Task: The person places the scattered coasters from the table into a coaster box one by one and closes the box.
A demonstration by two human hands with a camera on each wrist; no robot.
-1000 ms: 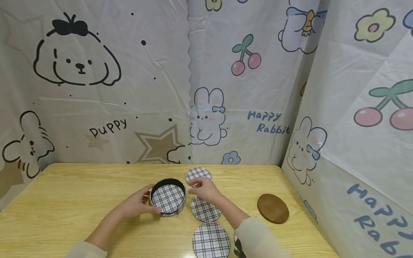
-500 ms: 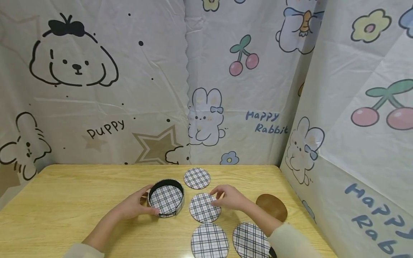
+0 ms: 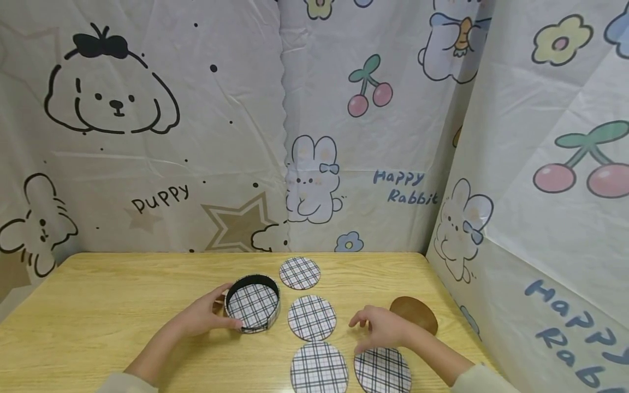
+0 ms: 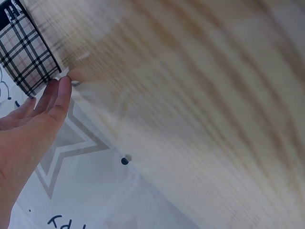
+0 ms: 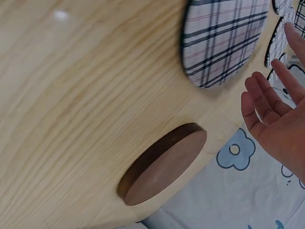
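A round plaid coaster holder with a black inside stands left of the table's middle, a plaid coaster lying in it. My left hand holds its left side, thumb at the near rim and fingers round the back; the left wrist view shows the fingertips at its plaid wall. Above the far edge of a lower-right plaid coaster, my right hand hovers with loosely bent fingers and nothing between them. The right wrist view shows that hand apart from the nearest plaid coaster.
Three more plaid coasters lie in a column right of the holder: far, middle and near. Partly behind the right forearm is a brown wooden disc. Printed cloth hangs behind and right of the wooden table.
My right hand has moved rightward and nearer, from beside the holder, past the middle coaster, to above the lower-right coaster. My left hand keeps hold of the coaster holder in place.
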